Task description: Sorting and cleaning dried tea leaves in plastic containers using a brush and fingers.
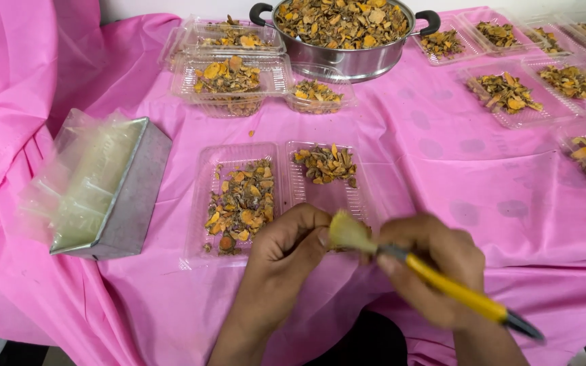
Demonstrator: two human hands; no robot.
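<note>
the right hand (428,268) grips a yellow-handled brush (435,274), its bristles against the curled left hand (289,240), whose contents are hidden, just below an open clamshell tray (198,203) of dried slices.

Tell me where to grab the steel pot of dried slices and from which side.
Grip the steel pot by its two black loop handles, which stick out left and right of the rim. Come in from both sides, one hand each; it looks heaped full and probably heavy.

bare pink cloth (442,169) right of open tray (272,196); metal box (130,196) left.
</note>
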